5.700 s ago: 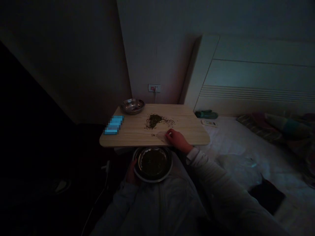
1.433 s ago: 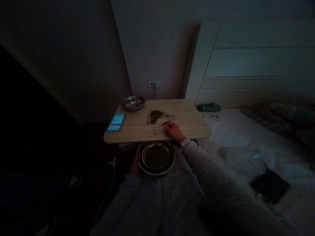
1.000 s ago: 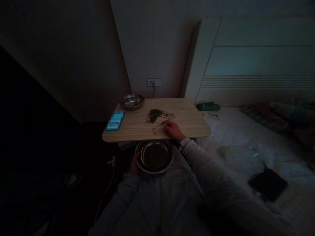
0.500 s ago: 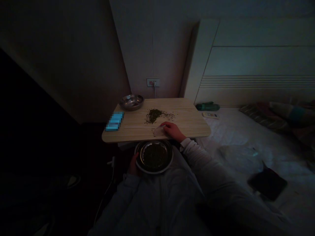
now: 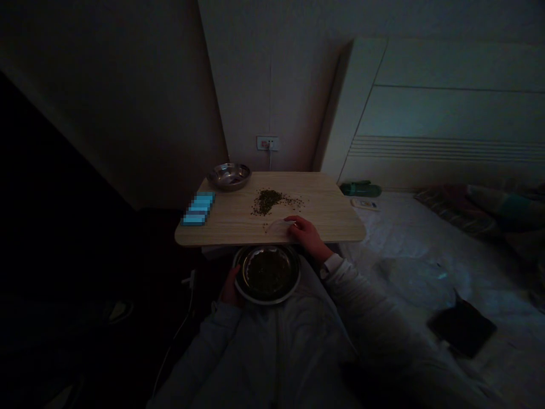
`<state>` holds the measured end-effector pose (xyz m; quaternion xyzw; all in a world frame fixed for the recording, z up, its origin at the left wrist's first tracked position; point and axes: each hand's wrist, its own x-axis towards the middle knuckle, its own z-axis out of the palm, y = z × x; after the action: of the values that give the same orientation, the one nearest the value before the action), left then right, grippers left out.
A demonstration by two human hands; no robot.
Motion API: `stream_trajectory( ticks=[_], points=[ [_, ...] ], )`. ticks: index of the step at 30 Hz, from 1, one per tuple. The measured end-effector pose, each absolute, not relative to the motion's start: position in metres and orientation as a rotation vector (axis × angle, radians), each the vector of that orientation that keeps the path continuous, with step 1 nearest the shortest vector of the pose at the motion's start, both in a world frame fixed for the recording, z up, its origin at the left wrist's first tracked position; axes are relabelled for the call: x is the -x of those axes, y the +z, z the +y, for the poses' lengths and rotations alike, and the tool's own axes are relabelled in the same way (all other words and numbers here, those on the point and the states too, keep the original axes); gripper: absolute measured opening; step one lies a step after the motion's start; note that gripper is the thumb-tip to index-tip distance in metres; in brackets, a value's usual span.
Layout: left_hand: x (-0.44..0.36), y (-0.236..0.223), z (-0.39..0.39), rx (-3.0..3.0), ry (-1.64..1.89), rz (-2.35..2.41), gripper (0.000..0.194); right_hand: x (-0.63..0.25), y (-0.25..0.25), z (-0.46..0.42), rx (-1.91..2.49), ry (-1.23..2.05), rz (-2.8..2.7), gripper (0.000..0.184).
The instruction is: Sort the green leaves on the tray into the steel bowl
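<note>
Left hand: your left hand (image 5: 230, 287) is curled around the left rim of the wide bowl (image 5: 268, 300), thumb on top; the fingers underneath are hidden.
Wide bowl: in your lap, at the table's near edge, pale rim, with a shiny inner bowl (image 5: 247, 268) sitting in it. Dark contents, too dim to identify.
Right hand: your right hand (image 5: 309, 238) is over the table's near side, fingers nearly closed, pinching a clear plastic piece (image 5: 279, 226).
Plastic piece: low at the tabletop, free end pointing left, beside a few loose grains (image 5: 264, 228). Can't tell if it touches the wood.
Grain pile: the main grain pile (image 5: 267, 199) is mid-table, dense at left, thinning to scatter at right.
Table: light wood table (image 5: 327, 193); metal bowl (image 5: 230, 177) at back left corner, blurred-out phone (image 5: 198, 209) in front of it.
Bed: to your right; green bottle (image 5: 361, 188) and remote (image 5: 365, 204) near the headboard (image 5: 447, 113).
</note>
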<state>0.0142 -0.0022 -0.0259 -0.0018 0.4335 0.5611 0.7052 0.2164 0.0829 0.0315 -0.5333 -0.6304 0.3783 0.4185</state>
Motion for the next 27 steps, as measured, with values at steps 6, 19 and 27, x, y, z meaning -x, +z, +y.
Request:
stream_trajectory(
  ticks=[6,19,27],
  points=[
    [-0.009,-0.036,-0.001,-0.035,1.192,0.908,0.025,-0.206,0.03,0.064,1.322,0.862,-1.704,0.041],
    [-0.015,-0.03,-0.003,0.0,1.253,0.991,0.024,-0.212,0.038,0.065,1.45,0.725,-1.77,0.039],
    [-0.014,-0.023,-0.004,0.014,1.298,1.025,0.022,-0.208,0.043,0.073,1.465,0.726,-1.81,0.04]
  ],
)
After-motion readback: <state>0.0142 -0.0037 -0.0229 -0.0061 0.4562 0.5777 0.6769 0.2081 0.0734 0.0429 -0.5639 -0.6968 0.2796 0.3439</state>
